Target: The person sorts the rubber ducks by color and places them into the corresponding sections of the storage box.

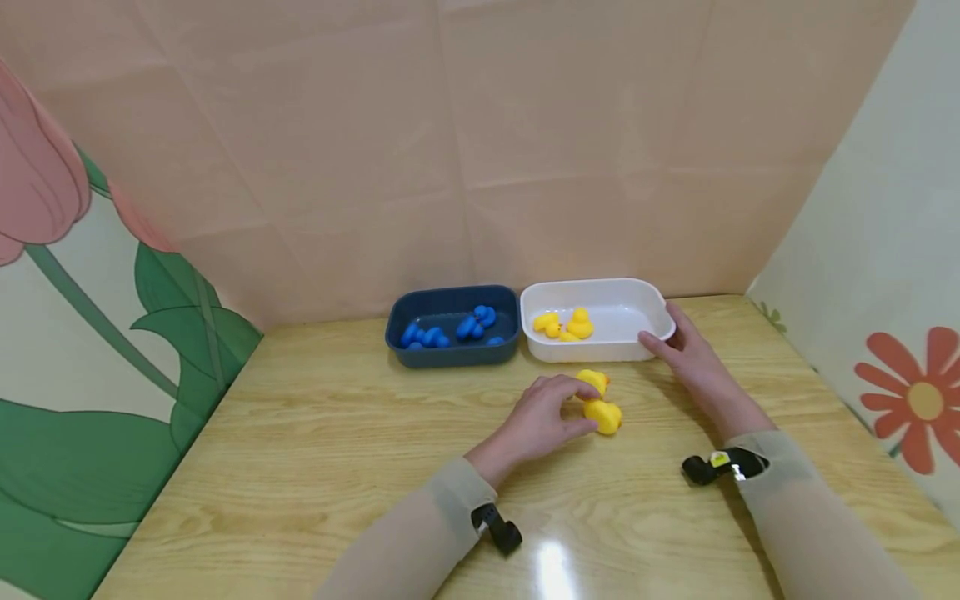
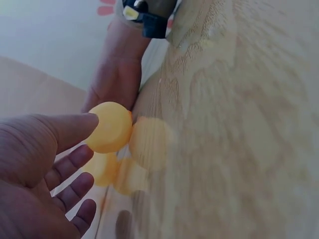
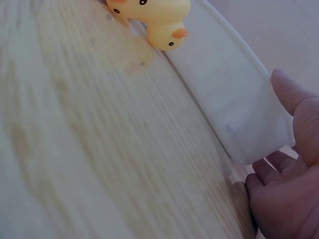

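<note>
My left hand [image 1: 546,417] is at a yellow rubber duck [image 1: 604,417] on the table, pinching it between thumb and index finger. Right behind it stands a second yellow rubber duck [image 1: 592,381]. In the left wrist view the thumb presses against the held duck [image 2: 110,127], while the other fingers are spread below; the index finger is mostly hidden. My right hand [image 1: 693,354] grips the right end of a white tray [image 1: 592,352], thumb at its front rim. The right wrist view shows the fingers [image 3: 266,174] under the tray's corner. Several yellow ducks [image 1: 580,324] lie inside the tray's left part.
A dark blue tray [image 1: 457,358] with several blue ducks [image 1: 470,327] stands directly left of the white one. Both trays are near the back of the wooden table [image 1: 315,467], before a pinkish cloth backdrop [image 1: 360,167]. Flower-painted walls flank both sides.
</note>
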### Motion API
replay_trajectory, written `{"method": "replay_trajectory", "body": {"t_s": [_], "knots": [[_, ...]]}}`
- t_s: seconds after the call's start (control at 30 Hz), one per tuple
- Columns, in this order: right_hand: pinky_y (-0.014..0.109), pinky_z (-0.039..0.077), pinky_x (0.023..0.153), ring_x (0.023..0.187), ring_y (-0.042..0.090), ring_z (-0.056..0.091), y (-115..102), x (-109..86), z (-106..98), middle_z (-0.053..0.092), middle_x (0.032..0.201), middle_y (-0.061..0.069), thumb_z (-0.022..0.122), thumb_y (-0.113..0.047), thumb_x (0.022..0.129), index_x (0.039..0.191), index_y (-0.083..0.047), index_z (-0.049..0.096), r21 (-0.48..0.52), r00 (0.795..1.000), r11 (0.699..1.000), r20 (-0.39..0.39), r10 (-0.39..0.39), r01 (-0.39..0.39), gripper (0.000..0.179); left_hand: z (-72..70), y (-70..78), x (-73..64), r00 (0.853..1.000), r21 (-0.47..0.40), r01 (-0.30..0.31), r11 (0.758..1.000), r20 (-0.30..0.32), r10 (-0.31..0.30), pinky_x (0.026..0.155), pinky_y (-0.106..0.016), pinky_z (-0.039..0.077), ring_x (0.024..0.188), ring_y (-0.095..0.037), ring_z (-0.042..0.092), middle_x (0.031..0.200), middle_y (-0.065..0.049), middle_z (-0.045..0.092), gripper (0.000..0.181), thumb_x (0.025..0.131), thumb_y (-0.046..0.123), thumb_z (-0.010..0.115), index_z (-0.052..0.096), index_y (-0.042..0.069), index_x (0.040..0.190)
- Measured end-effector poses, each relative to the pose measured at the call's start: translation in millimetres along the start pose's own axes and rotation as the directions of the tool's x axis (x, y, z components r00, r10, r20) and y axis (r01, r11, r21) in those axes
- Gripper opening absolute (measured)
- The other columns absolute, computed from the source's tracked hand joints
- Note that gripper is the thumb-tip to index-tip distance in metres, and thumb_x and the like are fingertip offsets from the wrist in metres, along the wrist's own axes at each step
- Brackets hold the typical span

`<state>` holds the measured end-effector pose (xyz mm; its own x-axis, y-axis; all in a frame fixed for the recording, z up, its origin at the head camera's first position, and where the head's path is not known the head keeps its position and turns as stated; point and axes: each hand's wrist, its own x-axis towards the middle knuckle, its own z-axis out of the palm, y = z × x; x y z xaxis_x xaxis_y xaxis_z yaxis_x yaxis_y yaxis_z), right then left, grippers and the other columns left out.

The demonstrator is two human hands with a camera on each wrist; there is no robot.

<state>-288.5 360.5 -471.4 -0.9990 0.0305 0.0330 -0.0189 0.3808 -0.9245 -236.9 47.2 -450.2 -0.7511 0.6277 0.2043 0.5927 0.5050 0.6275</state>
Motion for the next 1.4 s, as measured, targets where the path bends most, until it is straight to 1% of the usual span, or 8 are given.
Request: {"method": "replay_trajectory", "body": {"t_s": [0.2, 0.33, 0.43, 0.57, 0.83, 1.0, 1.17, 1.4], "knots": [[0.065, 0.016, 0.130, 0.166, 0.046, 0.013, -0.7, -1.3, -0.4, 0.001, 0.184, 0.018, 0.064, -0.059, 0.108, 0.177, -0.023, -0.011, -0.010, 1.000, 1.000, 0.002, 0.007, -0.007, 0.108, 1.5, -0.8, 1.6, 0.998, -0.021, 0.059, 0.998, 0.021, -0.058, 0.107, -0.025, 0.045, 0.120, -0.011, 0.060, 0.131, 0.017, 0.072, 0.031, 0.101, 0.027, 0.086, 0.078, 0.024, 0.131], [0.066, 0.016, 0.130, 0.167, 0.046, 0.011, -0.3, -1.2, -0.2, 0.000, 0.184, 0.017, 0.065, -0.060, 0.108, 0.177, -0.025, -0.011, -0.008, 1.000, 1.000, 0.004, 0.013, -0.013, 0.109, 4.0, -2.4, 3.7, 0.995, -0.043, 0.090, 0.995, 0.039, -0.088, 0.107, -0.028, 0.047, 0.118, -0.009, 0.061, 0.127, 0.019, 0.073, 0.030, 0.100, 0.027, 0.086, 0.078, 0.026, 0.129], [0.066, 0.015, 0.130, 0.167, 0.046, 0.010, -0.2, -1.2, -0.4, -0.001, 0.184, 0.016, 0.065, -0.061, 0.107, 0.177, -0.026, -0.012, -0.009, 1.000, 1.000, 0.009, 0.020, -0.020, 0.110, 5.2, -2.5, 5.0, 0.993, -0.051, 0.105, 0.993, 0.052, -0.103, 0.107, -0.029, 0.047, 0.115, -0.008, 0.061, 0.124, 0.020, 0.073, 0.029, 0.100, 0.027, 0.087, 0.079, 0.027, 0.128], [0.067, 0.016, 0.130, 0.167, 0.046, 0.010, -0.7, -1.2, -1.2, -0.001, 0.184, 0.016, 0.064, -0.062, 0.107, 0.177, -0.026, -0.012, -0.015, 1.000, 1.000, 0.011, 0.020, -0.020, 0.109, 5.4, -0.7, 5.4, 0.990, -0.054, 0.127, 0.990, 0.066, -0.124, 0.103, -0.028, 0.047, 0.110, -0.007, 0.060, 0.119, 0.020, 0.073, 0.030, 0.100, 0.029, 0.087, 0.078, 0.028, 0.129], [0.066, 0.016, 0.130, 0.167, 0.046, 0.009, -0.9, -0.8, -1.4, -0.001, 0.184, 0.016, 0.063, -0.061, 0.108, 0.177, -0.026, -0.013, -0.008, 1.000, 1.000, 0.014, 0.024, -0.024, 0.108, 6.6, -1.6, 7.0, 0.991, -0.074, 0.118, 0.990, 0.067, -0.113, 0.098, -0.026, 0.047, 0.103, -0.007, 0.061, 0.110, 0.019, 0.073, 0.026, 0.100, 0.026, 0.087, 0.079, 0.027, 0.124], [0.067, 0.015, 0.130, 0.167, 0.046, 0.008, -2.4, -1.6, -1.1, -0.003, 0.184, 0.016, 0.063, -0.062, 0.107, 0.176, -0.027, -0.014, -0.012, 0.999, 0.999, 0.020, 0.033, -0.033, 0.109, 6.3, -2.3, 7.5, 0.992, -0.088, 0.108, 0.990, 0.070, -0.102, 0.091, -0.023, 0.048, 0.097, -0.006, 0.062, 0.104, 0.019, 0.072, 0.022, 0.099, 0.025, 0.087, 0.078, 0.025, 0.120], [0.066, 0.015, 0.130, 0.167, 0.046, 0.008, -1.6, -1.0, -0.9, -0.003, 0.184, 0.016, 0.064, -0.061, 0.107, 0.176, -0.026, -0.014, -0.003, 0.999, 1.000, 0.020, 0.028, -0.028, 0.110, 5.8, -1.5, 6.4, 0.993, -0.105, 0.105, 0.989, 0.069, -0.098, 0.088, -0.022, 0.050, 0.096, -0.007, 0.063, 0.103, 0.019, 0.070, 0.022, 0.099, 0.025, 0.087, 0.077, 0.025, 0.118], [0.066, 0.016, 0.130, 0.167, 0.046, 0.011, -0.5, -0.9, 0.2, 0.000, 0.184, 0.017, 0.065, -0.062, 0.107, 0.177, -0.025, -0.012, -0.006, 1.000, 1.000, 0.008, 0.021, -0.021, 0.110, -0.7, 3.0, 2.9, 0.993, -0.149, 0.119, 0.982, 0.014, -0.119, 0.092, -0.025, 0.051, 0.100, -0.006, 0.064, 0.108, 0.021, 0.071, 0.021, 0.100, 0.023, 0.087, 0.077, 0.026, 0.117]]}}
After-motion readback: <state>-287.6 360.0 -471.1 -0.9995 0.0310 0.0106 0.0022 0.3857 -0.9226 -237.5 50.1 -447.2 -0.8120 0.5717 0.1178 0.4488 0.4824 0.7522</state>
